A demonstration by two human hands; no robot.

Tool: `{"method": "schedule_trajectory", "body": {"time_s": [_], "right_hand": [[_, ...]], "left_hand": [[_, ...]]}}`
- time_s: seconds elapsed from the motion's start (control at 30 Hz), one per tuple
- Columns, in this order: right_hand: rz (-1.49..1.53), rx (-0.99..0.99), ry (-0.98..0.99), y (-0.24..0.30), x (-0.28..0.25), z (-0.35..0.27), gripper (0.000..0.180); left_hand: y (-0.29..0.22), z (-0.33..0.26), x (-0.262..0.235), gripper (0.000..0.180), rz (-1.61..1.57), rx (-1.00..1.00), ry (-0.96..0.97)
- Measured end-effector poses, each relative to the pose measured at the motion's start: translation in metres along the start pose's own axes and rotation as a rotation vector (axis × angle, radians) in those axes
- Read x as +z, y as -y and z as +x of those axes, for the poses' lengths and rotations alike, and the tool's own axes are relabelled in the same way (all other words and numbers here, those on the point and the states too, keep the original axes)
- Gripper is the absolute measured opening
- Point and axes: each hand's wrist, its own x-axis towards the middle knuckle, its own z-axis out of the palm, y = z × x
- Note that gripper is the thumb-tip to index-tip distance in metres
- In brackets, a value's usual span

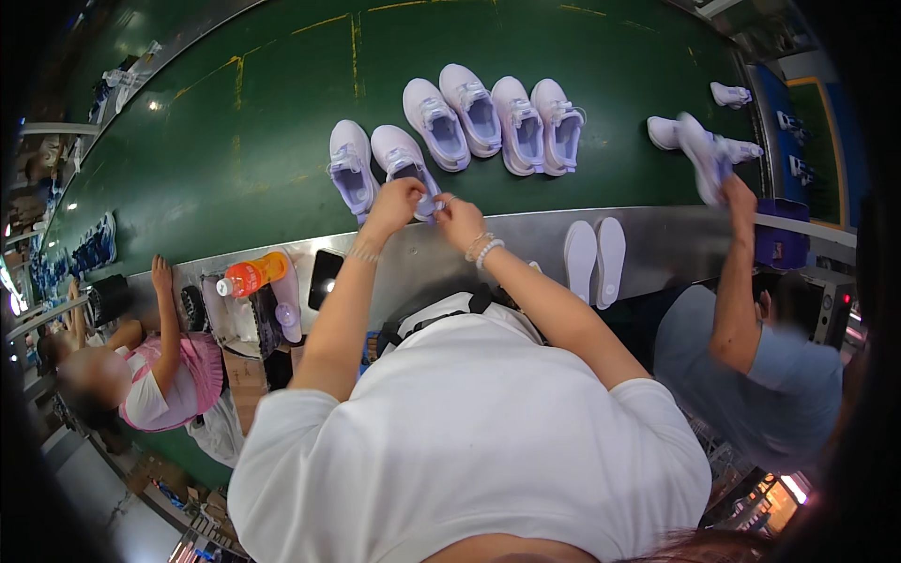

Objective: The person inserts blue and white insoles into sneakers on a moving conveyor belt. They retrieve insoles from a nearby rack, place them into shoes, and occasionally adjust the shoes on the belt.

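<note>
A person in a white T-shirt (pixel 469 422) leans over a long green table (pixel 282 131) edged with a strip of bare metal (pixel 535 230). From where I stand, both forearms reach forward to a pale lavender sneaker (pixel 394 145), which sits on the table close to the metal strip, toe pointing away and heel toward the person. The left hand (pixel 398 205) and right hand (pixel 460 223) meet at its heel collar, their fingers bent and pinching there; the exact bit of material between the fingertips is too small to make out. Bracelets circle both wrists.

A matching sneaker (pixel 348 141) stands just left of the handled one. To the right, a little farther in, four more lavender sneakers (pixel 468 89) stand side by side, toes also pointing away.

Near the person's right arm, two white insoles (pixel 579 258) lie next to each other on the metal. Near the left arm are a dark-screened phone (pixel 325 277) and, beyond it, a bottle (pixel 253 275) of orange drink on its side, white cap to the left.

At far right, a co-worker in a grey-blue shirt (pixel 755 366) grips a motion-blurred sneaker (pixel 698 158), with other pale shoes (pixel 663 132) around it. At left, someone in a pink apron (pixel 192 366) rests a hand (pixel 161 274) at the table's edge.
</note>
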Motion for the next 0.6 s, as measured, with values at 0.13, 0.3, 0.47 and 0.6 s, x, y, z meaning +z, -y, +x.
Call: {"method": "schedule_trajectory", "body": {"time_s": [0.13, 0.3, 0.47, 0.6], "right_hand": [[0.216, 0.140, -0.073, -0.021, 0.005, 0.006, 0.036], [0.190, 0.090, 0.025, 0.002, 0.008, 0.005, 0.046], [0.000, -0.028, -0.003, 0.012, 0.019, -0.002, 0.037], [-0.098, -0.051, 0.071, 0.020, 0.011, -0.003, 0.029]], "left_hand": [[-0.003, -0.049, -0.005, 0.039, -0.372, -0.387, -0.353], [0.049, 0.007, 0.034, 0.043, -0.169, -0.449, -0.348], [0.026, 0.011, 0.022, 0.036, 0.098, -0.423, -0.449], [0.026, 0.012, 0.027, 0.024, 0.102, -0.407, -0.526]]}}
